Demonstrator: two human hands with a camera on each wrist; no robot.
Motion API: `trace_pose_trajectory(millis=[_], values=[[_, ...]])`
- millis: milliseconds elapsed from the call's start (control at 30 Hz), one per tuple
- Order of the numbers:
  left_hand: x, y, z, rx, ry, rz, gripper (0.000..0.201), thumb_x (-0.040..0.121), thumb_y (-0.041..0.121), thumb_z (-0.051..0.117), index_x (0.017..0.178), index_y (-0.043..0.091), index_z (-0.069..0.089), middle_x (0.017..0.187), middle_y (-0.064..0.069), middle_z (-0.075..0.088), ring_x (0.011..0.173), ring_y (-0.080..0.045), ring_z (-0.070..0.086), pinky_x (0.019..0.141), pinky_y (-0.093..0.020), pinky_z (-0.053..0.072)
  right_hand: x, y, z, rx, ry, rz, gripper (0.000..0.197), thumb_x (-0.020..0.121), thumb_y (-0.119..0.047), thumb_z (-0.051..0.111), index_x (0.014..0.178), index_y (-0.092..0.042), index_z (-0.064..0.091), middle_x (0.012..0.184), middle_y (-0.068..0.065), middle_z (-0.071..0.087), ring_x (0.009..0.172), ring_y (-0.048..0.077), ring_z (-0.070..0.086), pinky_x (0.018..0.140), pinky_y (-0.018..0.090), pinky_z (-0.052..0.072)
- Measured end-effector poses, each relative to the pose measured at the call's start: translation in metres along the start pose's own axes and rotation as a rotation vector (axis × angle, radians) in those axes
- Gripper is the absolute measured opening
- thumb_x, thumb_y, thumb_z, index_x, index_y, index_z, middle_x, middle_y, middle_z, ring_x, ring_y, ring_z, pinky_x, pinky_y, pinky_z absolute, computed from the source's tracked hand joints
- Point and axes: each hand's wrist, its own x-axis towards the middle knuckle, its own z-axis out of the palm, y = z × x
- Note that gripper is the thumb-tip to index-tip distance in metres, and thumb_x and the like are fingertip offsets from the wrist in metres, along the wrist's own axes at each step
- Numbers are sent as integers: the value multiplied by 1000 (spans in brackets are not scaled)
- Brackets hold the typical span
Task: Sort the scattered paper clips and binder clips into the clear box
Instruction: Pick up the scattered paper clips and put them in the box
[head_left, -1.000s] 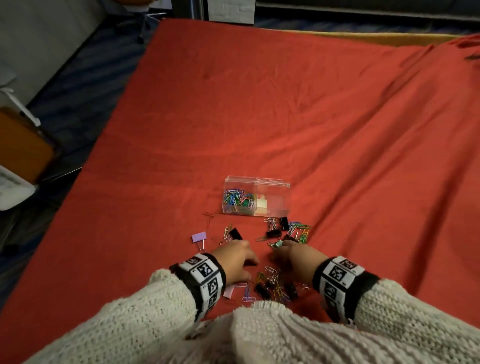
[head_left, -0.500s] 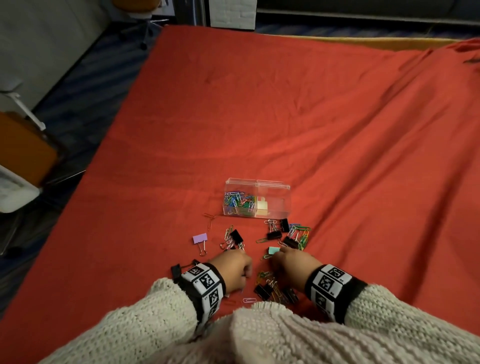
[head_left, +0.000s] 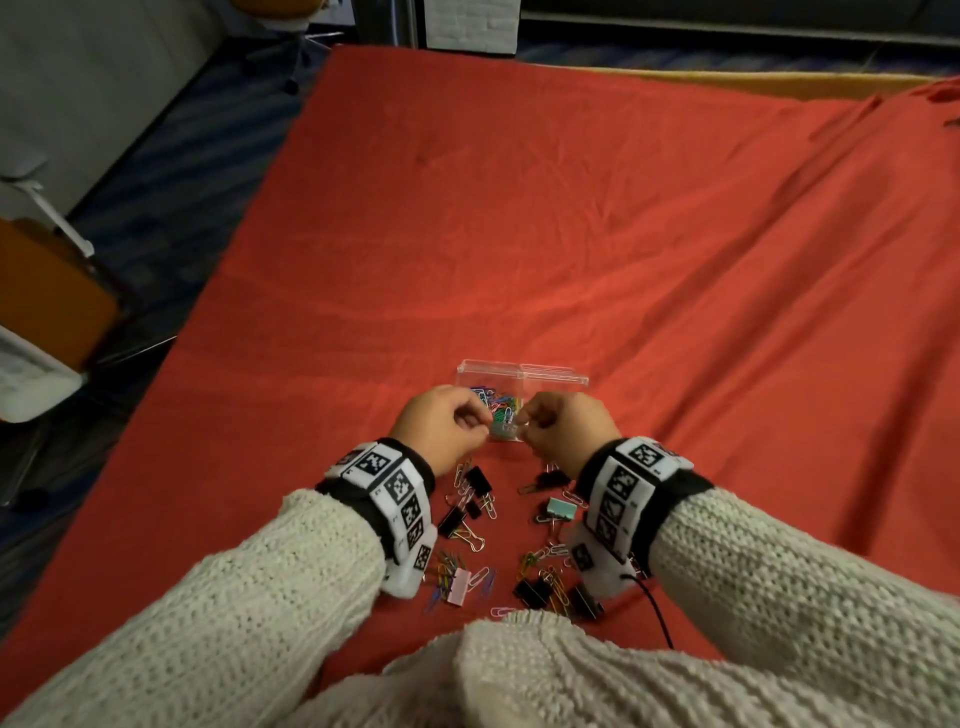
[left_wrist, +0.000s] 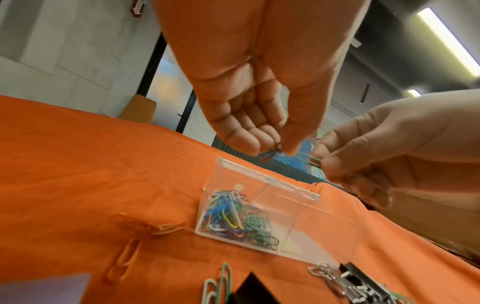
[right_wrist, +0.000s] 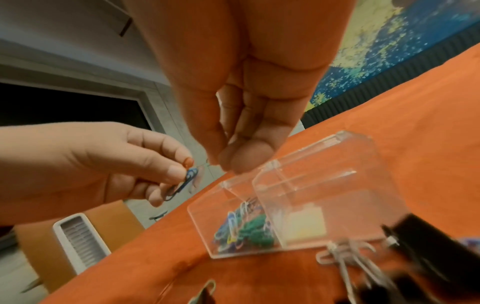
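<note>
The clear box (head_left: 550, 375) stands open on the red cloth; its left compartment holds coloured paper clips (left_wrist: 233, 216), and a pale yellow square (right_wrist: 303, 226) shows in the right one. Both hands hover just above the box's near side, fingertips almost meeting. My left hand (head_left: 484, 422) pinches a small bunch of paper clips (right_wrist: 189, 178), blue among them. My right hand (head_left: 522, 425) pinches a green paper clip (left_wrist: 314, 159). Loose paper clips and black binder clips (head_left: 478, 480) lie between my wrists, along with a teal binder clip (head_left: 561, 509) and a pink one (head_left: 460, 584).
The red cloth (head_left: 571, 208) stretches far beyond the box and to the right. Its left edge drops to the floor, where an orange chair (head_left: 47, 301) stands. A black cable (head_left: 655, 610) hangs from my right wristband.
Both hands have lifted from the pile near my body and moved forward over the box, each carrying clips.
</note>
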Motion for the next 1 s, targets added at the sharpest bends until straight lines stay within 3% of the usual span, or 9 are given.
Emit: trace_pose_trajectory(millis=[100, 233, 300, 400, 500, 567, 700, 833, 1000], values=[[15, 3, 0, 6, 121, -42, 12, 76, 8, 67, 78, 20, 68, 79, 6, 61, 62, -4, 51, 60, -16, 39, 16, -13, -2, 40, -21, -1, 11, 85, -11, 60, 92, -15, 67, 80, 4, 70, 61, 15, 62, 62, 20, 53], [18, 3, 2, 40, 145, -84, 22, 82, 9, 62, 100, 20, 70, 96, 5, 61, 74, -8, 53, 68, -14, 39, 22, -14, -5, 2, -5, -53, 25, 86, -10, 58, 108, -17, 66, 99, 3, 72, 75, 15, 63, 77, 28, 53], [9, 1, 5, 58, 106, -76, 24, 82, 7, 61, 98, 22, 70, 95, 6, 60, 77, -8, 54, 72, -19, 40, 15, -6, -6, -69, -81, -82, 25, 83, -11, 59, 106, -21, 66, 98, 1, 72, 76, 11, 60, 77, 26, 52], [-13, -3, 14, 105, -99, -47, 22, 82, 6, 58, 91, 22, 71, 92, 7, 57, 80, -9, 55, 79, -24, 47, -6, 10, -3, -279, -328, -131, 28, 81, -12, 60, 105, -24, 66, 98, -2, 71, 81, 13, 63, 72, 17, 46], [-37, -6, 30, 248, -413, 7, 22, 80, 8, 60, 96, 19, 70, 102, -1, 62, 92, -17, 61, 89, -27, 49, -33, 32, 7, -307, -555, -133, 28, 78, -9, 61, 99, -24, 68, 96, -2, 73, 68, 2, 56, 59, 3, 36], [-50, -8, 43, 347, -557, 37, 28, 79, 13, 62, 105, 23, 67, 109, -2, 59, 100, -18, 58, 87, -22, 43, -49, 44, 15, -279, -653, -112, 28, 75, -11, 66, 99, -25, 69, 93, -3, 72, 71, 2, 58, 63, 8, 40], [-61, -12, 62, 410, -678, 81, 38, 75, 21, 70, 111, 26, 61, 110, -4, 48, 104, -22, 51, 88, -30, 42, -63, 56, 28, -374, -665, -168, 32, 73, -23, 73, 104, -24, 68, 106, -1, 67, 96, 16, 61, 76, 19, 41], [-65, -12, 67, 428, -636, 103, 30, 74, 22, 73, 102, 24, 64, 106, -3, 47, 103, -21, 50, 89, -32, 43, -70, 65, 33, -307, -577, -161, 17, 78, -19, 63, 93, -22, 71, 100, 0, 71, 92, 17, 65, 79, 23, 46], [-72, -18, 66, 421, -570, 58, 24, 76, 23, 71, 98, 23, 64, 106, -2, 48, 102, -20, 52, 90, -33, 44, -74, 64, 35, -272, -544, -90, 26, 74, -41, 69, 95, -26, 68, 96, -1, 70, 80, 10, 59, 77, 26, 48]])
